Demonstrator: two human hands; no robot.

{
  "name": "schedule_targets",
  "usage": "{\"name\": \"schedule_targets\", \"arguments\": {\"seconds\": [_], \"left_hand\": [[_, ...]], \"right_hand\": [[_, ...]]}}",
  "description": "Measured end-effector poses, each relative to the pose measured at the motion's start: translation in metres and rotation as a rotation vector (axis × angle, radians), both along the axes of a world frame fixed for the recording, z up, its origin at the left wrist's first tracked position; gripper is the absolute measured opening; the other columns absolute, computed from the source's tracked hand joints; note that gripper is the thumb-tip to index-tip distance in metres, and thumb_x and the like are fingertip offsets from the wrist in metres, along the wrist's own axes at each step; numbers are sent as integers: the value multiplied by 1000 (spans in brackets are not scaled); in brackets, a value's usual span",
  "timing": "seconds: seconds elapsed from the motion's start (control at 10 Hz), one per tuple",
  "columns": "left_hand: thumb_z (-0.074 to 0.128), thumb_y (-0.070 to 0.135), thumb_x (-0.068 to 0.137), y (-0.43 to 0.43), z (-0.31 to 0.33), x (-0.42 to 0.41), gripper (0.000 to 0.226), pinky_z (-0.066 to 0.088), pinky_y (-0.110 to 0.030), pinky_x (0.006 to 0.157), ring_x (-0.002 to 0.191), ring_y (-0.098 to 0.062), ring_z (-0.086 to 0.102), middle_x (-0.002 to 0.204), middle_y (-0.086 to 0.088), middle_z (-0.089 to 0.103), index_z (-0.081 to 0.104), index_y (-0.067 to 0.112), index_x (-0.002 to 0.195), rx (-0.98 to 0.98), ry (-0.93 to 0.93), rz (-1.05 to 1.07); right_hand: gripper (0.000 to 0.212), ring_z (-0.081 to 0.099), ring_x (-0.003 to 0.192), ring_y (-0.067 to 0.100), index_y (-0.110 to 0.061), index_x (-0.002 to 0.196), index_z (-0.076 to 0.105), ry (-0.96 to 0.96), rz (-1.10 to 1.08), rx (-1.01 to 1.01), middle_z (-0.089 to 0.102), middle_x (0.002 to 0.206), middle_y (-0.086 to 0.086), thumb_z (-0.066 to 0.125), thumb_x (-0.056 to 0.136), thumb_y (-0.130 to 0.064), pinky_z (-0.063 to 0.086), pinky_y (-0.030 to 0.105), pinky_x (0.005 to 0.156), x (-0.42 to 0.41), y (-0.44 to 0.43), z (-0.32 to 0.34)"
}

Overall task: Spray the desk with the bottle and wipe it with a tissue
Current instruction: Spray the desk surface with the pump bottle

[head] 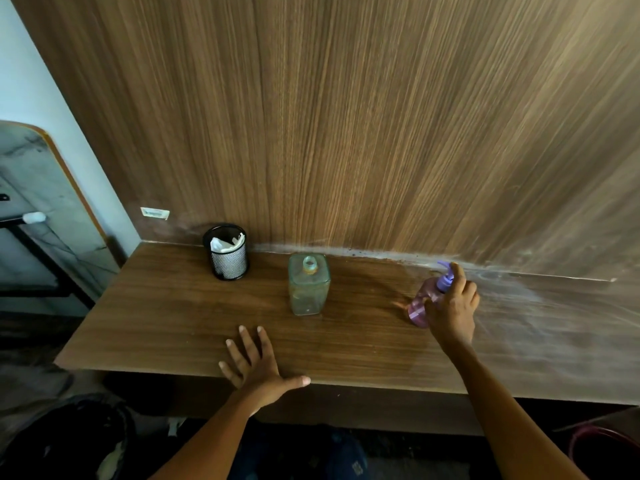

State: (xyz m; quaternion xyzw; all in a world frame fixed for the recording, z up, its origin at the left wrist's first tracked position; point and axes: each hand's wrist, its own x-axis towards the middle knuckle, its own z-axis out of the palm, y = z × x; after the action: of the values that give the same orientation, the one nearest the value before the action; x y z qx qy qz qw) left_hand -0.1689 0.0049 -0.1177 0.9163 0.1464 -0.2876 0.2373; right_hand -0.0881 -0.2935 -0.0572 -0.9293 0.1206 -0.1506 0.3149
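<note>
Both hands are over the counter (pixel 173 317): the right hand (pixel 452 311) is clasped around the small purple spray bottle (pixel 424 303), index finger raised onto the pump head, while the left hand (pixel 258 367) lies released, fingers spread flat on the wood at the front edge near its middle. That bottle is held tilted, its base just above or touching the surface toward the right part of the counter, nearer the back edge; which of the two cannot be told. It looks like thin translucent plastic, likely light and a little springy under pressure, so a hold around the body with one finger free for the pump suits it, and a wet wall could turn slippery. A tissue (pixel 225 244) sits crumpled in the black mesh cup (pixel 228 261) near the back edge toward the left; being soft and weak once damp, it is best pinched by its loose top and bunched before wiping. A clear square glass bottle (pixel 308 285) stands upright between cup and sprayer, heavy-looking and breakable, worth steering around. Pale hazy streaks show on the right part of the counter.
</note>
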Motion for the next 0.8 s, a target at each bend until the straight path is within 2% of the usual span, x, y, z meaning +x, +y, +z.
{"name": "schedule_targets", "arguments": {"seconds": [0.3,0.5,0.8], "left_hand": [[61,78,58,2,-1,-1,139,-19,-62,106,127,-41,-44,135,-14,-55,-37,19,137,-20,-3,-13],[61,78,58,1,0,-2,139,-18,-62,107,128,-41,-44,135,-14,-55,-37,19,138,-19,-5,-14],[61,78,58,2,-1,-1,139,-17,-62,107,128,-41,-43,136,-14,-54,-37,19,138,-25,-5,-14]], "right_hand": [[75,33,119,39,-13,142,28,-22,-20,-14,35,129,22,64,78,2,41,44,75,4,0,-3],[68,35,115,43,-6,139,31,-26,-14,-59,38,126,26,60,78,5,45,55,88,7,1,-6],[82,31,117,41,-14,145,21,2,-6,-61,33,128,24,66,78,0,45,54,84,5,1,-6]]}}
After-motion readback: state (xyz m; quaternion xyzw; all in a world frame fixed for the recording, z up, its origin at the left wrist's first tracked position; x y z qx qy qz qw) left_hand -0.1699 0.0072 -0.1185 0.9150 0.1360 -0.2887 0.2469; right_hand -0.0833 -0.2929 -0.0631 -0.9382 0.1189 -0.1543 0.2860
